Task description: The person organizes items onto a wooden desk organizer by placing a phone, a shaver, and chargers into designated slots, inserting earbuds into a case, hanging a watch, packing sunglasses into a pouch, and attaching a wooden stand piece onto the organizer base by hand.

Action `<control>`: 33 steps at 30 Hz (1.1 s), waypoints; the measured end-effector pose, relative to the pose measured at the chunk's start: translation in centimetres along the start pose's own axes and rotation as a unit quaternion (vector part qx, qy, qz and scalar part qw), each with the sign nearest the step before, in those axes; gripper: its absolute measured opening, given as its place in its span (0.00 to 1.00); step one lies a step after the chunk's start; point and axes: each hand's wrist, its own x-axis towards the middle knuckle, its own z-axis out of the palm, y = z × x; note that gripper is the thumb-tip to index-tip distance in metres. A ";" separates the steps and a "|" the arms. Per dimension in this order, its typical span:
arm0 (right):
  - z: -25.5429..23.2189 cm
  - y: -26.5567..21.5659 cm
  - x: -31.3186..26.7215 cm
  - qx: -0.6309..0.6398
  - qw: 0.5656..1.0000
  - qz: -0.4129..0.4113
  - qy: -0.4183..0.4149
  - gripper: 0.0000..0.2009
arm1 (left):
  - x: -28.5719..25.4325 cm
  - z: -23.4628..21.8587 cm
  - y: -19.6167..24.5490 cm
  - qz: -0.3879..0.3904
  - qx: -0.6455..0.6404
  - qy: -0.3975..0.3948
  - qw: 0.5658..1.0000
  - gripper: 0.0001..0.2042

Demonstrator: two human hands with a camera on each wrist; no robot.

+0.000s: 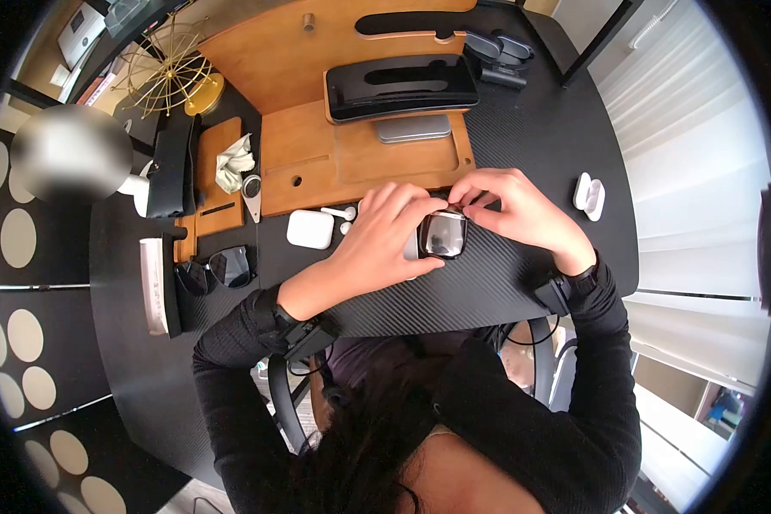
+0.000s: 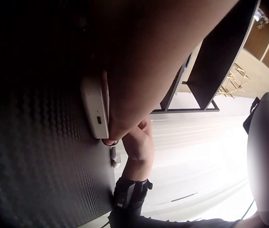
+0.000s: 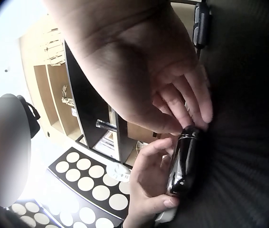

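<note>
the person holds a small dark glossy device (image 1: 442, 235), a phone or small-screened gadget, just above the black carbon-pattern surface (image 1: 522, 137), near its front middle. the left hand (image 1: 377, 248) wraps its fingers round the device's left side and steadies it, its grip closed on the body; in the left wrist view a light-coloured edge of the device (image 2: 96, 109) with a small port shows against the palm. the right hand (image 1: 514, 210) pinches at the top right corner of the device with fingertips (image 3: 198, 107) pressed to its upper edge, so this grip too is closed on the device. whether a film or cover is being lifted there is too small to tell.

around them lie a white earbud case (image 1: 310, 229) and a loose earbud (image 1: 341, 212) just left of the hands, another open white case (image 1: 589, 195) to the right, sunglasses (image 1: 218, 270) further left, and a wooden desk organiser (image 1: 360, 158) behind.

the step in hand looks like working at that corner, picking or seating something along the edge. the next move likely calls for a steady hold from the left hand while the right fingertips work finely along the edge without slipping on the glossy face.
</note>
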 end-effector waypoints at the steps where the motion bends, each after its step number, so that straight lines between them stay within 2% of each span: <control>1: 0.0 0.0 0.0 0.005 1.000 0.001 -0.003 0.11 | 0.0 0.0 0.1 0.000 0.000 0.000 1.000 0.33; 4: -0.2 0.0 0.1 -0.003 0.999 -0.025 -0.021 0.11 | 0.0 0.1 0.1 -0.012 -0.011 0.015 1.000 0.34; 7: -1.0 -0.3 -0.1 -0.027 0.998 -0.040 -0.033 0.10 | 0.0 0.2 -0.1 0.018 0.012 -0.004 1.000 0.34; 8: -2.2 -1.0 -0.2 -0.101 0.993 -0.064 -0.020 0.10 | -0.1 0.1 -0.2 0.021 0.020 -0.008 1.000 0.34; 10: -5.0 -1.7 -1.1 -0.186 0.974 -0.055 0.113 0.11 | 0.0 0.1 -0.3 0.028 0.025 -0.007 0.999 0.34; 12: -8.1 -1.9 -3.1 -0.200 0.949 0.027 0.242 0.15 | -0.1 0.1 -0.3 0.015 0.023 -0.017 0.999 0.33; 14: -10.6 -1.3 -5.8 -0.272 0.931 0.095 0.225 0.22 | -0.1 0.1 -0.3 0.018 0.021 -0.017 0.999 0.33; 15: -12.1 -0.3 -7.6 -0.321 0.931 0.123 0.125 0.33 | 0.0 0.0 -0.3 0.019 0.021 -0.017 0.999 0.33; 16: -12.1 0.0 -8.3 -0.323 0.930 0.121 0.126 0.33 | 0.0 0.0 -0.3 0.021 0.022 -0.015 0.999 0.33; 18: -11.2 0.5 -9.8 -0.299 0.934 0.196 -0.005 0.43 | -0.2 0.2 -0.3 0.021 0.020 -0.014 0.999 0.34; 19: -10.9 1.2 -10.2 -0.278 0.936 0.214 -0.030 0.47 | -0.2 0.2 -0.3 0.020 0.019 -0.012 1.000 0.34; 24: -10.2 2.1 -11.5 -0.294 0.929 0.225 -0.011 0.41 | -0.2 0.1 -0.2 0.004 0.029 -0.025 0.999 0.34; 28: -9.8 2.1 -11.2 -0.302 0.932 0.201 0.019 0.35 | -0.2 -0.2 -0.5 0.021 0.005 -0.001 1.000 0.32; 32: -9.2 0.8 -10.2 -0.276 0.938 0.208 0.017 0.34 | 0.1 -2.2 -0.4 0.007 0.019 0.044 0.999 0.31; 33: -8.9 0.5 -10.1 -0.262 0.946 0.192 0.020 0.33 | 0.0 -3.1 -0.7 -0.018 0.029 0.055 0.998 0.31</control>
